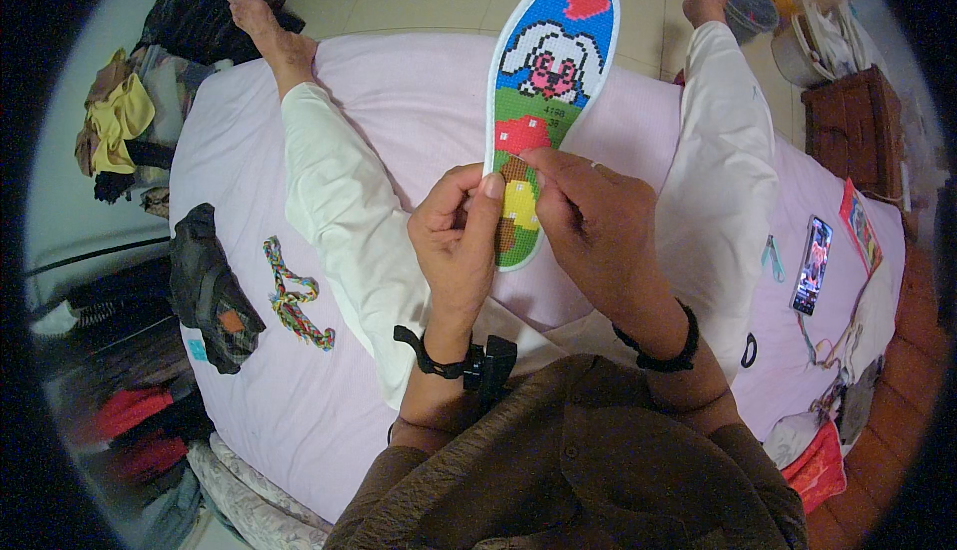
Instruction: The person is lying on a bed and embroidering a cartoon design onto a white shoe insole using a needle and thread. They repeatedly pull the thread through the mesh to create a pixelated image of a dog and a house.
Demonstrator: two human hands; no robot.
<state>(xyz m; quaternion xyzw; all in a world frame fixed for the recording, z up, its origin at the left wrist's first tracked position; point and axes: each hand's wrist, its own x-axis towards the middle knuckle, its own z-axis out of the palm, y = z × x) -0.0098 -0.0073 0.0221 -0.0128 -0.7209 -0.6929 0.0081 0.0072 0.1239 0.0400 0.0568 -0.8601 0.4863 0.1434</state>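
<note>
A cross-stitch insole [553,120] stands tilted before me, heel end towards me. Its pattern has a red heart, a white dog on blue, a red patch and yellow and brown patches on green; it bears small printed writing. My left hand [460,228] pinches its left edge, thumb on the patterned face. At the red and brown patches, my right hand [598,210] has thumb and forefinger together on a thin, pale sliver that looks like a needle [516,156]. Most of that sliver is hidden by the fingers. Any thread is too fine to make out.
I sit on a bed with a pink sheet [434,94]. Left lie a dark bag [213,292] and braided multicoloured yarn [295,296]. Right are a lit phone [813,266], teal thread snips [774,258], a black ring [748,350] and a colourful packet [860,228].
</note>
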